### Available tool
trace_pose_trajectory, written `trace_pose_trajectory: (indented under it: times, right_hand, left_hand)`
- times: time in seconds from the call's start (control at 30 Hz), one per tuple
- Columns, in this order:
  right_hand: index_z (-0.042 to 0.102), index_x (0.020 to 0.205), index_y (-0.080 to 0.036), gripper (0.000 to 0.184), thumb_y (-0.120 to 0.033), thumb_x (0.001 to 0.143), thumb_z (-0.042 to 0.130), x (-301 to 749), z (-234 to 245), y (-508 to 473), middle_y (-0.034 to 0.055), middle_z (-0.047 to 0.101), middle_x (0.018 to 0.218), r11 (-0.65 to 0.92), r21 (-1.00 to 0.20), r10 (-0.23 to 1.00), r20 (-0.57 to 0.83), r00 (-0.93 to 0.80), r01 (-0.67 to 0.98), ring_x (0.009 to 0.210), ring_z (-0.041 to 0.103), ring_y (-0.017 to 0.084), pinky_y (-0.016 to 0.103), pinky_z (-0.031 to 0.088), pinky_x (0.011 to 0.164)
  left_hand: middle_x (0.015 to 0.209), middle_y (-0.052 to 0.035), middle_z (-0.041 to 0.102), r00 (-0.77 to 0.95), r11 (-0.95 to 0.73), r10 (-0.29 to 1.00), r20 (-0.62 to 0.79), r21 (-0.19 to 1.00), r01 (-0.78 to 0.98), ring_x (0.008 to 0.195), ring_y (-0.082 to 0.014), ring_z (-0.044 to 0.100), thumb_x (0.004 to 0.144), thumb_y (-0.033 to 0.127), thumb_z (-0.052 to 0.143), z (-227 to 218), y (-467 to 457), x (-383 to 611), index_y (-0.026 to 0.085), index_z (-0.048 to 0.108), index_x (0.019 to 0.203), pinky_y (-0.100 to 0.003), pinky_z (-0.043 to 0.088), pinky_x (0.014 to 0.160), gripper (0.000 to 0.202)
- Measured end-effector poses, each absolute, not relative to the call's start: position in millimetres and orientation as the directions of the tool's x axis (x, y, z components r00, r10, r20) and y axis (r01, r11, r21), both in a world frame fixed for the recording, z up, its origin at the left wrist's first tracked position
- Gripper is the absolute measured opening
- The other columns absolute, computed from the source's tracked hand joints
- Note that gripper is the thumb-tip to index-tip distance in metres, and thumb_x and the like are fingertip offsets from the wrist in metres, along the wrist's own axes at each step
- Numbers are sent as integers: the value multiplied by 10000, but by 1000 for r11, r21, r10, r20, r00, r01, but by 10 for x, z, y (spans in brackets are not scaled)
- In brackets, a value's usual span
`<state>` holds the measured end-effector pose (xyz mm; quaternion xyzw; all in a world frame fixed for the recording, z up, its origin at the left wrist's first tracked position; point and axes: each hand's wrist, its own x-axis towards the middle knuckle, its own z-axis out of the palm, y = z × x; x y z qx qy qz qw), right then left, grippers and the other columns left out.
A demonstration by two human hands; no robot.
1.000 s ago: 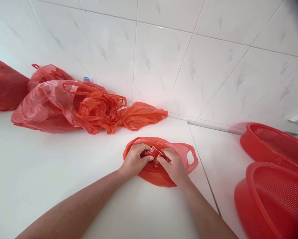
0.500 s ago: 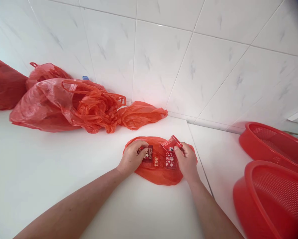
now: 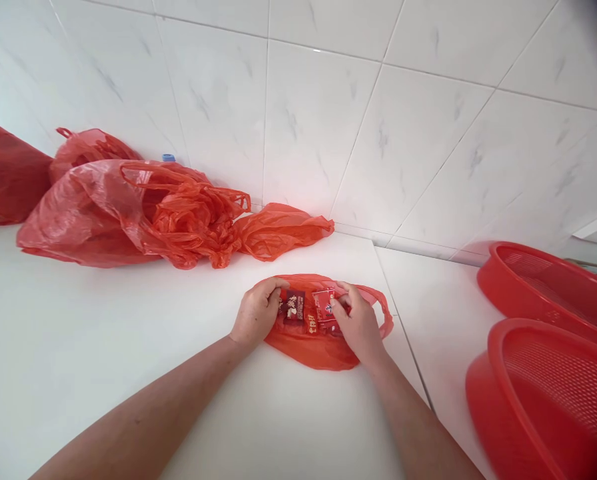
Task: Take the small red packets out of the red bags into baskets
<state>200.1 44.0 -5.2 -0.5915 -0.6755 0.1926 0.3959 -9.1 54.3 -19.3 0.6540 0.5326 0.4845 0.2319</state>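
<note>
A flattened red plastic bag (image 3: 318,353) lies on the white table, with small printed packets on top of it. My left hand (image 3: 257,312) is closed at the left side, its thumb and fingers pinching the edge of a dark red packet (image 3: 294,308). Between thumb and fingers of my right hand (image 3: 359,323) is a brighter red packet (image 3: 323,304), held low over the bag. Gold lettering (image 3: 312,323) shows between the two packets. Part of another packet is hidden beneath the one in my right hand.
Large crumpled red plastic bags (image 3: 93,213) line the wall at the left, and a smaller one (image 3: 283,232) lies behind my hands. Two red perforated baskets (image 3: 501,393) stand at the right. A seam (image 3: 403,333) crosses the table beside my right hand. Behind rises a tiled wall (image 3: 318,120).
My right hand has moved left and lowered its packet from a tilted position onto the middle of the bag. My left hand has shifted slightly left, uncovering more of the dark red packet.
</note>
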Motion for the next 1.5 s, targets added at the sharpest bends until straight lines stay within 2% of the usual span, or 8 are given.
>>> trace_pose_trajectory:
  times: [0.13,0.33,0.6,0.77,0.93,1.07,1.3,1.5]
  right_hand:
    - [537,1147,-236,317,-343,862,453,2045,-91,473,43,670,922,220,-723,949,313,26,655,892,612,219,369,480,762]
    - [639,943,-243,309,-136,792,391,2138,-57,497,3,667,1016,155,-601,960,279,23,784,977,584,183,341,450,856]
    - [608,1083,-221,360,-187,743,494,2125,-35,493,60,650,1036,149,-390,966,255,-49,909,1009,541,262,420,416,870]
    - [584,1053,-259,269,-262,802,485,2142,-5,485,33,628,1068,139,-631,961,272,49,763,998,563,221,388,455,832]
    - [578,940,-251,158,-289,795,528,2094,79,444,30,628,938,133,-817,919,314,240,561,860,596,190,338,484,752]
    - [565,901,-235,111,-289,809,533,2031,94,414,24,610,906,219,-834,868,403,289,506,836,579,170,314,475,756]
    - [557,865,-215,80,-277,835,516,1986,113,356,32,591,873,317,-757,771,557,310,572,829,557,174,320,466,740]
    - [538,891,-225,107,-307,824,551,1796,105,301,-2,573,845,285,-903,894,371,250,323,781,555,143,297,478,730]
  left_hand:
    - [950,13,681,0,-320,930,369,807,496,844,-161,629,838,185,426,-193,538,-92,246,628,936,-288,496,784,233]
    - [993,8,669,202,-459,883,424,695,553,911,-165,609,826,152,457,-159,505,-51,246,622,932,-300,488,812,217]
    - [950,9,660,349,-558,829,437,609,564,920,-167,590,817,123,470,-141,511,-41,223,605,839,-313,470,832,169]
    - [933,15,655,361,-565,825,435,601,566,913,-162,588,810,109,475,-156,521,-45,222,596,831,-309,473,824,168]
    - [980,1,660,362,-588,807,466,573,571,975,-175,582,834,137,483,-165,522,-47,224,608,868,-333,470,864,156]
    - [1066,-26,652,373,-657,746,552,514,552,1074,-203,553,831,157,525,-165,505,-41,225,618,931,-395,430,955,153]
    - [1086,-35,648,409,-697,710,573,492,522,1075,-209,555,840,169,527,-168,487,-32,232,621,983,-396,452,926,182]
    - [1087,-70,654,422,-719,692,586,505,478,1120,-263,532,766,425,647,-152,459,-12,228,597,1102,-452,397,986,392]
